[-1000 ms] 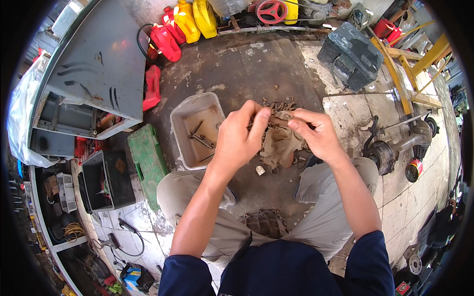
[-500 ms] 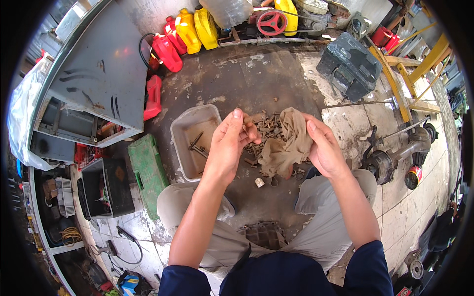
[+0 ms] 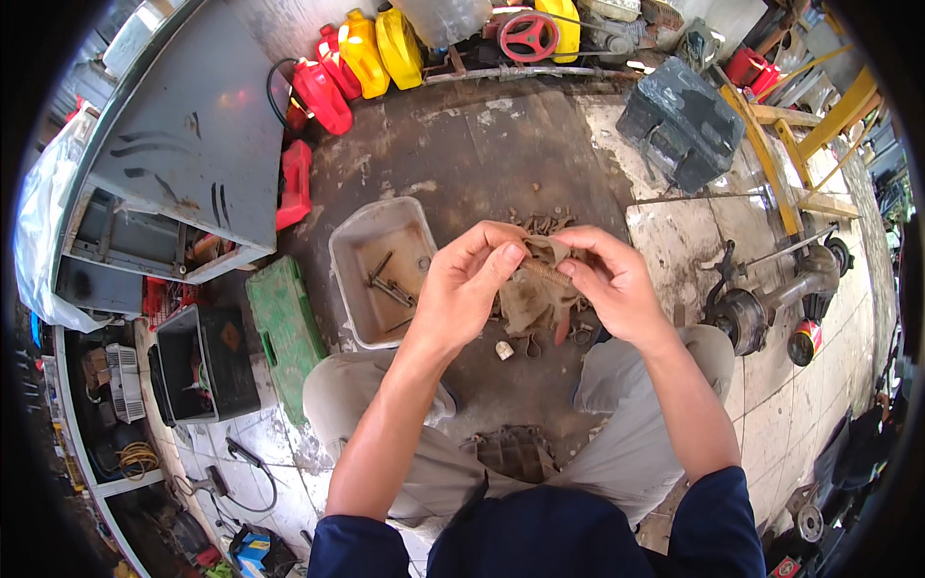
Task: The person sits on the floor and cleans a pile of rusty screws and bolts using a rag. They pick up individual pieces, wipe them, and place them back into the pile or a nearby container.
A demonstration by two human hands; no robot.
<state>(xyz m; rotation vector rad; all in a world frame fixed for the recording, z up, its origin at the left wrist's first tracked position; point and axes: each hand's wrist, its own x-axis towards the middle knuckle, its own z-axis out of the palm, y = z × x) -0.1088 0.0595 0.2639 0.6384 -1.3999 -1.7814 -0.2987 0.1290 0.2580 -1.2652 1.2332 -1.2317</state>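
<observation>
My left hand (image 3: 472, 284) and my right hand (image 3: 617, 289) meet in front of me, over a heap of bolts (image 3: 544, 220) on the floor. Between them lies a rusty bolt (image 3: 547, 274) with ribbed threads. The left fingers pinch it at one end, though its head is hidden. A dirty beige rag (image 3: 526, 303) hangs down from my right fingers, and part of it is folded up against the bolt. To the left of my hands stands a grey plastic tub (image 3: 349, 289) with several long bolts (image 3: 388, 281) inside.
A small whitish piece (image 3: 504, 351) and a ring clamp (image 3: 533, 349) lie before my feet. Left are a green case (image 3: 289, 318), a black bin (image 3: 231, 361) and a metal cabinet (image 3: 183, 125). Right are a black toolbox (image 3: 684, 125) and an axle-like part (image 3: 771, 308).
My hands have come together from apart. The right hand has brought the rag up and left onto the bolt, uncovering less of the heap beneath.
</observation>
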